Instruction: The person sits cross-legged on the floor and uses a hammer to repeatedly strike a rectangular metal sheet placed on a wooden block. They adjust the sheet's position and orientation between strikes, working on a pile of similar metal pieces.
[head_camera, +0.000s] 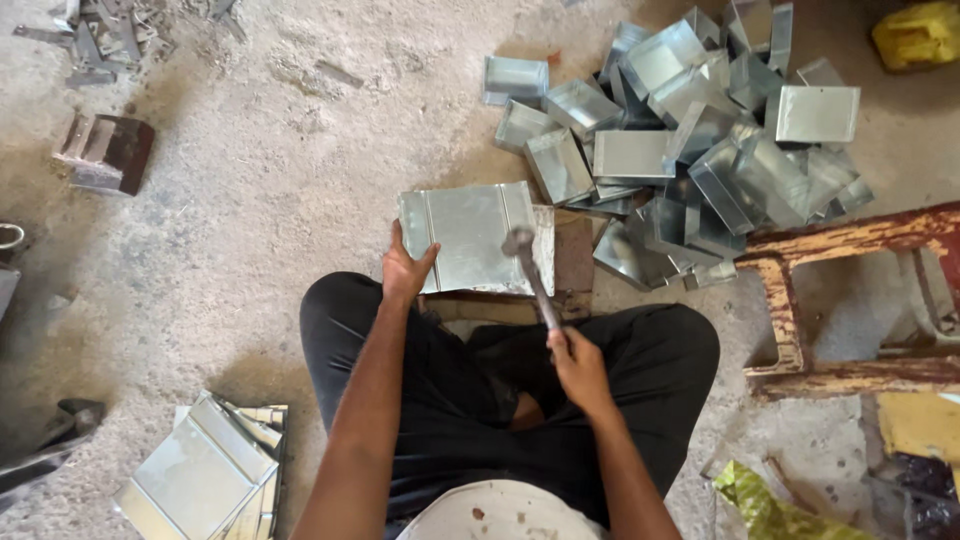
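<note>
a: what's nearest, low in the frame?
b: the right hand is wrapped around a hammer; the left hand pinches the left edge of a flat metal sheet at centre.
a: any containers?
b: folded metal boxes piled at upper right, all empty; flat sheets stacked on the floor, lower left.
</note>
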